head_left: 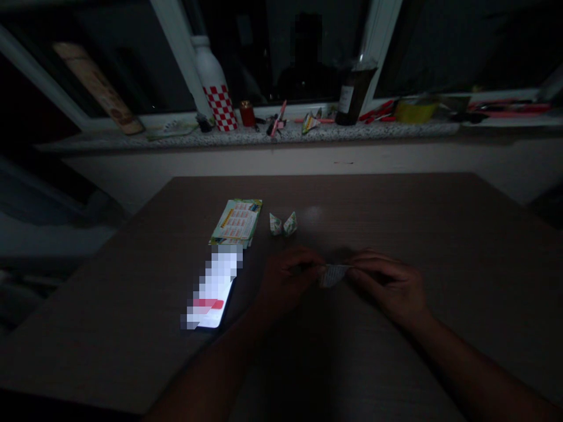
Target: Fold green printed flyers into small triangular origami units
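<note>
Between my two hands is a small folded piece of printed paper [334, 274], held just above the table. My left hand [288, 275] pinches its left end, and my right hand [387, 281] pinches its right corner with thumb and fingers. Beyond my left hand stand two small folded paper pieces [282, 224], pointed and side by side. A stack of printed cards or sheets [237, 223] lies to their left. Below that stack a phone [213, 293] rests with its screen lit; part of the screen is blurred out. Dim light hides the finer folds of the held paper.
The brown table [417, 217] ends at a wall below a stone windowsill [246, 138]. Along the sill stand a red-checked white bottle [215, 88], a small red jar [247, 113], a dark cup [352, 97] and a yellow container [416, 109], with pens and small items.
</note>
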The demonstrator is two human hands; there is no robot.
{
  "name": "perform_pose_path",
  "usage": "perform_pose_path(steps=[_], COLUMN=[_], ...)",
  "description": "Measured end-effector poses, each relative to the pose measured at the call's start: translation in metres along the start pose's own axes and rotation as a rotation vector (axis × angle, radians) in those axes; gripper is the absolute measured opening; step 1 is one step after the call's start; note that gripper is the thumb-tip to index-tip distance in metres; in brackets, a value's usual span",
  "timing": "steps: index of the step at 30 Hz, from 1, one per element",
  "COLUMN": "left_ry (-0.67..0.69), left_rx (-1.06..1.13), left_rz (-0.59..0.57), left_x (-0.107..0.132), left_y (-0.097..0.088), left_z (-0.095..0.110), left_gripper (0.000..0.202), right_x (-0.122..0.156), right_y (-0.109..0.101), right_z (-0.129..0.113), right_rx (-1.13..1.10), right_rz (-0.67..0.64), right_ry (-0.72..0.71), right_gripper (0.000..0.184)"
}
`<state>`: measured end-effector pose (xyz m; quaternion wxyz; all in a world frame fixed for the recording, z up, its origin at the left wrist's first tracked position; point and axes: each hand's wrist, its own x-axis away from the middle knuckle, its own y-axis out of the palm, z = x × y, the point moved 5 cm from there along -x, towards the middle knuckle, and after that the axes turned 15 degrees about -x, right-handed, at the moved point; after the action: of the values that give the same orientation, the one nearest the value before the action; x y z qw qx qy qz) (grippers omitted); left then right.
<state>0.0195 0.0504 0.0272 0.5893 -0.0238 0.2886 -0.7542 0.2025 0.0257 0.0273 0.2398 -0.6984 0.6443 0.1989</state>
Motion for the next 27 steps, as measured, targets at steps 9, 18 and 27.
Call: perform_pose_path(steps=[9, 18, 27], left_ry=[-0.079, -0.204, -0.325], left_rx=[0.063, 0.235, 0.313], left_rz=[-0.011, -0.004, 0.038], left_x=[-0.001, 0.000, -0.001], left_y=[0.003, 0.009, 0.010], left_z=[-0.002, -0.010, -0.016], left_gripper=[0.006, 0.006, 0.009], right_x=[0.004, 0.005, 0.004], right_y=[-0.001, 0.001, 0.002], right_z=[0.006, 0.006, 0.010], right_rx=[0.020, 0.015, 0.018], right_rz=[-0.015, 0.012, -0.006], right_ry=[0.048, 0.065, 0.106], right_gripper=[0.011, 0.005, 0.003])
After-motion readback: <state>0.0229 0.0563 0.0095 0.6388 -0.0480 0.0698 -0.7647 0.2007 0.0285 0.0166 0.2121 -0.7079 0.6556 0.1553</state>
